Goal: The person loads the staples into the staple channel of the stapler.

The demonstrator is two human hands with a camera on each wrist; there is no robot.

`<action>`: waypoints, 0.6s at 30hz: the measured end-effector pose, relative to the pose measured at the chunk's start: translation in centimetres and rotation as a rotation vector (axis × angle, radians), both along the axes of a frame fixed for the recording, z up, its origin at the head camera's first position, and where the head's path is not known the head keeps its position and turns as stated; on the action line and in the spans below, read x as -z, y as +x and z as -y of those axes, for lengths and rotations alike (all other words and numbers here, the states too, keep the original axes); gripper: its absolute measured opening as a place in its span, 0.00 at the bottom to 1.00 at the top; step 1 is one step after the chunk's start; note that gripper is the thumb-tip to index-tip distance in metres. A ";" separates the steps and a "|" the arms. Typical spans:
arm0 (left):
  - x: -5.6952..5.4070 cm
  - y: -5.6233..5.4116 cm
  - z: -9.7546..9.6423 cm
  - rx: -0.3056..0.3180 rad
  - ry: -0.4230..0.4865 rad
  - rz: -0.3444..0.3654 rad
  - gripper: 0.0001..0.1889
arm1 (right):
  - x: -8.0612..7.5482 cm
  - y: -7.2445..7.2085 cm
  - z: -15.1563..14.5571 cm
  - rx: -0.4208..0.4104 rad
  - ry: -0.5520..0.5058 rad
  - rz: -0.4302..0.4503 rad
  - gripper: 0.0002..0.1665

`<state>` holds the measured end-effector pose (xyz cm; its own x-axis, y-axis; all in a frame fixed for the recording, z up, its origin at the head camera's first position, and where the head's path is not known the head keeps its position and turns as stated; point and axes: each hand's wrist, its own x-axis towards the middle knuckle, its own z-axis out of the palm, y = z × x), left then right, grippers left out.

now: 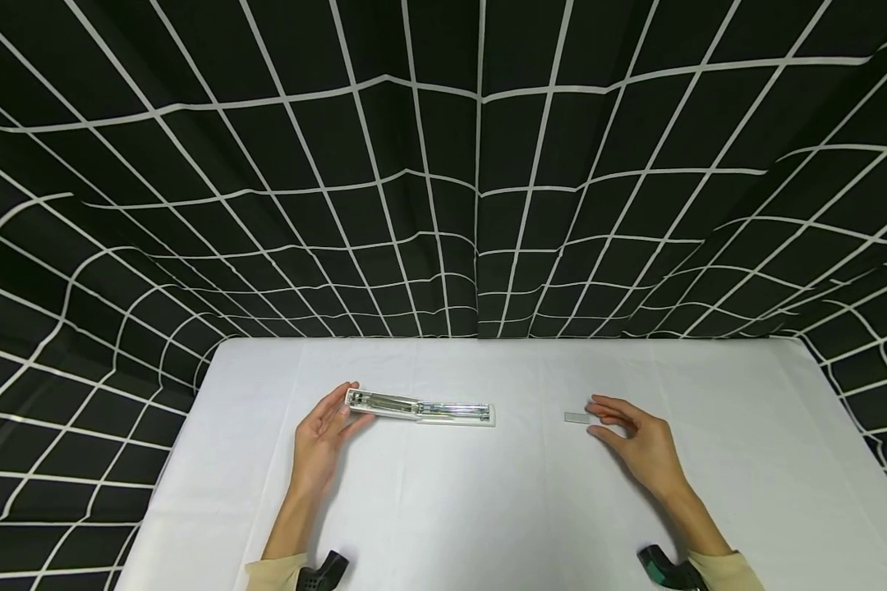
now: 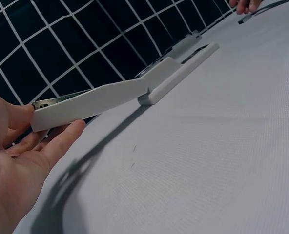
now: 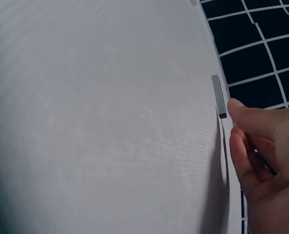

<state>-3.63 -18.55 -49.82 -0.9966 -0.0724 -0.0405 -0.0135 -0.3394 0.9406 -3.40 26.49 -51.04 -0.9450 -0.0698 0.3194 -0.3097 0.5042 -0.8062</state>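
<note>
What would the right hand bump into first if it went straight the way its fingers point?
The right hand would probably meet the small grey strip on the white table first; it lies just ahead, though any gap is unclear.

White-covered table (image 1: 525, 501); black white-gridded curtain (image 1: 454, 209) behind, at sides.

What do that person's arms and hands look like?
The left hand and right hand wear no gloves. Each arm has a light beige cloth sleeve, with a black gadget beside it; the right gadget has a green patch.
</note>
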 end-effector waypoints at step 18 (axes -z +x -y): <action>0.0 0.0 -0.3 -0.016 0.019 0.008 0.21 | 0.3 -0.7 0.2 0.006 0.163 -0.008 0.26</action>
<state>-3.66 -18.29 -49.87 -0.9950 -0.0870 -0.0497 -0.0153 -0.3575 0.9338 -4.09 26.33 -51.38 -0.9430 -0.1157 0.3120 -0.3125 0.6301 -0.7109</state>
